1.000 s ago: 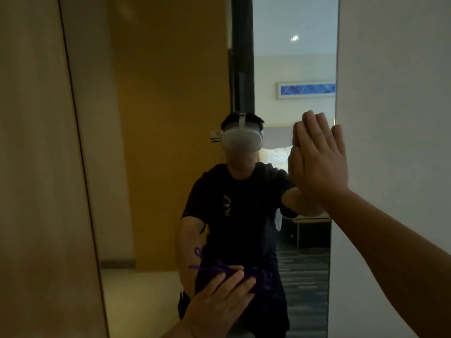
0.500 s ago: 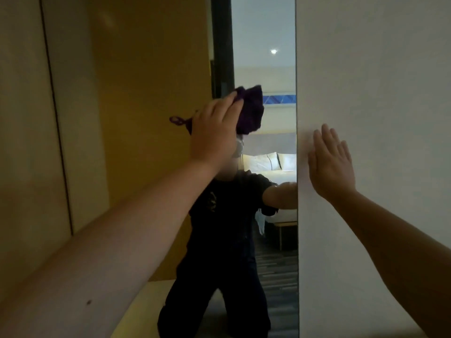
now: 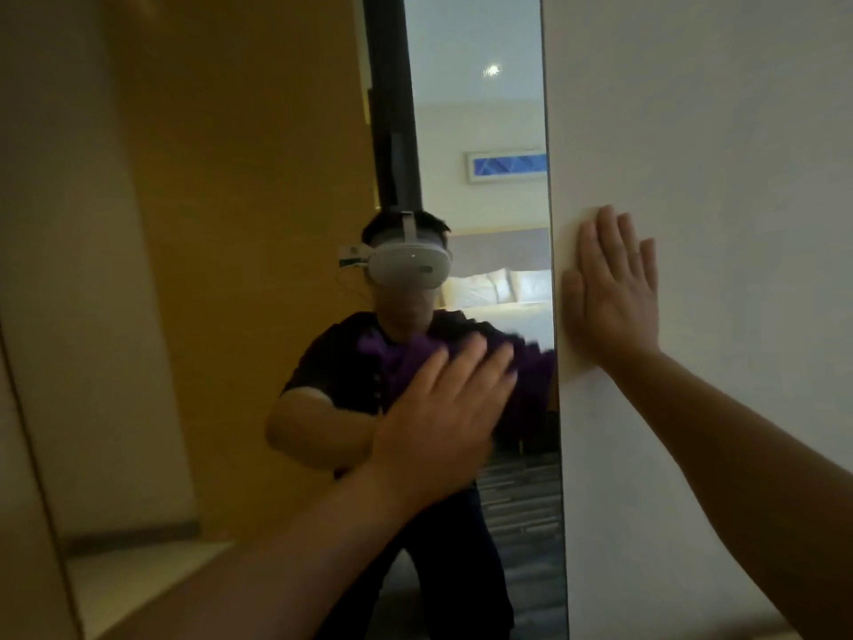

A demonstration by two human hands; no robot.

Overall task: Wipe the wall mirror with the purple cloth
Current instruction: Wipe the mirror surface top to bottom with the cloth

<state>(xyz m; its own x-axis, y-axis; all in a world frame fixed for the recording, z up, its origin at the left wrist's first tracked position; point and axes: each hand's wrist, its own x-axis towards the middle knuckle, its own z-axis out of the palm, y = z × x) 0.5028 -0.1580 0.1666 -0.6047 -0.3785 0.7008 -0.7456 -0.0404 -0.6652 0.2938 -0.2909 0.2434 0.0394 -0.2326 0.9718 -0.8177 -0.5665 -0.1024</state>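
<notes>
The tall wall mirror (image 3: 258, 224) fills the left and middle of the head view and reflects a person in a dark shirt with a white headset. My left hand (image 3: 443, 418) presses the purple cloth (image 3: 531, 376) flat against the glass near the mirror's right edge, at chest height of the reflection. The cloth is blurred and mostly hidden under my fingers; purple folds show above and to the right of them. My right hand (image 3: 614, 293) lies flat, fingers spread, on the white wall just right of the mirror's edge.
A white wall (image 3: 715, 131) borders the mirror on the right. A beige panel (image 3: 27, 501) with a dark seam stands at the far left. The reflection shows a wooden door, a bed with white pillows and a striped carpet.
My left hand has swept the cloth down from head height of the reflection and to the right, toward the mirror's edge. My right hand stays flat on the wall.
</notes>
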